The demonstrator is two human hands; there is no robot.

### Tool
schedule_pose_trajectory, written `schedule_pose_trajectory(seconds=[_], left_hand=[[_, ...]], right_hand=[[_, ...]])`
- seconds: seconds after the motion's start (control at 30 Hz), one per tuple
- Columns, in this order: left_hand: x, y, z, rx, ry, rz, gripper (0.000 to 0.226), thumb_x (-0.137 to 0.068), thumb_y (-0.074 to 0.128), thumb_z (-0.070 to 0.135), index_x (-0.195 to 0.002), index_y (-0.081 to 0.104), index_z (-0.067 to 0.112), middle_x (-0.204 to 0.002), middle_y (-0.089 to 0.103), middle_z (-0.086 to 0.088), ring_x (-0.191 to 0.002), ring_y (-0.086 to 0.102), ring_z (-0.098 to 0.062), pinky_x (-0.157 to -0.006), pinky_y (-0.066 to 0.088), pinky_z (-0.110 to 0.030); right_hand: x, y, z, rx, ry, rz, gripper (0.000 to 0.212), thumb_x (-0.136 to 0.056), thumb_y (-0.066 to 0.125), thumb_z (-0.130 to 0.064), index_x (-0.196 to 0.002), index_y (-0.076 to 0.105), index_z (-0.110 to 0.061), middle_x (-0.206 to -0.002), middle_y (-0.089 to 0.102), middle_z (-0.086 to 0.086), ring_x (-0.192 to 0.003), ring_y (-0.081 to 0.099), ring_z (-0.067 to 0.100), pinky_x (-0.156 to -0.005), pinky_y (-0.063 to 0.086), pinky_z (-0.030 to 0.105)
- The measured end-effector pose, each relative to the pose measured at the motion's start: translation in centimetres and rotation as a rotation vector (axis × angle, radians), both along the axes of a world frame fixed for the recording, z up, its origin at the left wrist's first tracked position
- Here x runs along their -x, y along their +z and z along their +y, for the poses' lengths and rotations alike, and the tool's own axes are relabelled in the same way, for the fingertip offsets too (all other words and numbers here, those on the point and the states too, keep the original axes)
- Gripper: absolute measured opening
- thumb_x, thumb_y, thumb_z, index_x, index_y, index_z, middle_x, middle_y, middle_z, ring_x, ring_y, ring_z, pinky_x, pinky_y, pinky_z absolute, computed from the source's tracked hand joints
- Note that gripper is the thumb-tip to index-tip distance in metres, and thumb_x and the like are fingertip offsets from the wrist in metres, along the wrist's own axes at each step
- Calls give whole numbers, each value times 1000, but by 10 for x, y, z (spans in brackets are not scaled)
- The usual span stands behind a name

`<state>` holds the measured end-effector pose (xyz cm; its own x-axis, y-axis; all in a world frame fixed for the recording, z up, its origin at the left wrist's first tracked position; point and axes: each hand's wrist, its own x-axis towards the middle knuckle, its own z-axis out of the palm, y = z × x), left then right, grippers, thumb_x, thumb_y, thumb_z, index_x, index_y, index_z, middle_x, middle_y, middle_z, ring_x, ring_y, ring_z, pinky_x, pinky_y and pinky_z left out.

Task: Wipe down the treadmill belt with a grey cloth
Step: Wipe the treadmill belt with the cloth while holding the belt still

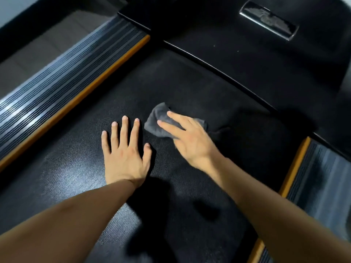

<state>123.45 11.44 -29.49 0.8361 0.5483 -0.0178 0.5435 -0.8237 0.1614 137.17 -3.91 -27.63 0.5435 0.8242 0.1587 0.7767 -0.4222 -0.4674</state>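
The black textured treadmill belt (pixel 79 168) fills the middle of the head view. A crumpled grey cloth (pixel 157 120) lies on the belt near its front end. My right hand (pixel 190 139) presses on the cloth with straight fingers, covering its right part. My left hand (pixel 125 154) rests flat on the bare belt just left of the cloth, fingers spread, holding nothing.
Ribbed side rails with orange trim run along the belt at the left (pixel 62 78) and at the right (pixel 321 179). The black motor cover (pixel 247 54) with a glossy badge (pixel 268 19) lies beyond the belt's front edge.
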Motion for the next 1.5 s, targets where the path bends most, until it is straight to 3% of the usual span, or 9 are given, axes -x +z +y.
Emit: schedule_pose_trajectory(seconds=[0.07,0.27,0.47,0.57,0.83,1.07,1.27,1.4,1.5], left_hand=[[0,0,0,-6,-1,-4,70,-97,30,51,-162,19,26,-171,15,-5,-157,8,-30,-127,3,-53],[1,-2,0,6,1,-27,70,-98,27,52,-162,17,27,-171,12,-5,-158,5,-30,-127,0,-53],[-1,1,-2,12,1,-51,70,-96,29,51,-161,22,24,-170,17,-8,-157,10,-33,-126,3,-55],[0,2,-1,10,-4,-42,70,-97,28,51,-161,21,24,-170,15,-8,-157,9,-32,-126,3,-56],[1,0,-1,25,-10,-59,69,-99,29,52,-161,19,24,-171,13,-8,-157,5,-32,-126,0,-55],[3,0,-1,29,-8,-66,69,-99,29,52,-161,20,24,-170,14,-8,-157,6,-32,-126,1,-55],[3,0,-2,41,-8,-94,69,-98,30,53,-160,22,23,-170,15,-9,-157,7,-33,-126,0,-55],[1,0,0,42,-17,-101,70,-97,31,52,-160,23,23,-169,16,-10,-156,8,-34,-126,1,-56],[2,0,-1,37,-12,-98,71,-96,30,53,-160,23,23,-170,16,-10,-157,8,-33,-126,1,-56]], right_hand=[[-27,-3,-19,-29,-53,-27,54,-85,52,-9,-138,57,-17,-148,47,13,-133,47,29,-115,34,40],[-82,4,-57,-19,-689,-102,51,-86,54,-9,-136,57,-15,-141,49,17,-122,52,35,-104,44,44],[25,-7,-22,-48,-161,-29,57,-81,53,-5,-135,59,-20,-145,48,13,-126,51,33,-107,42,48],[1,5,-48,38,135,-20,55,-85,56,-3,-139,56,-16,-150,44,14,-136,45,29,-116,32,39],[-55,9,-109,64,-707,-78,53,-90,42,-17,-141,52,-17,-147,42,21,-132,44,38,-111,37,48],[31,9,-57,82,-217,2,55,-93,47,-8,-146,47,-25,-156,36,7,-145,31,29,-119,25,40],[-48,9,-156,39,-657,-105,45,-96,51,-11,-141,54,-16,-147,44,25,-133,45,38,-114,31,31],[-48,11,-155,29,-646,-101,47,-93,48,-10,-139,54,-17,-145,44,24,-130,46,40,-111,39,49],[11,7,-141,26,-377,-155,49,-89,53,-9,-137,56,-17,-140,50,21,-125,51,39,-105,41,47]])
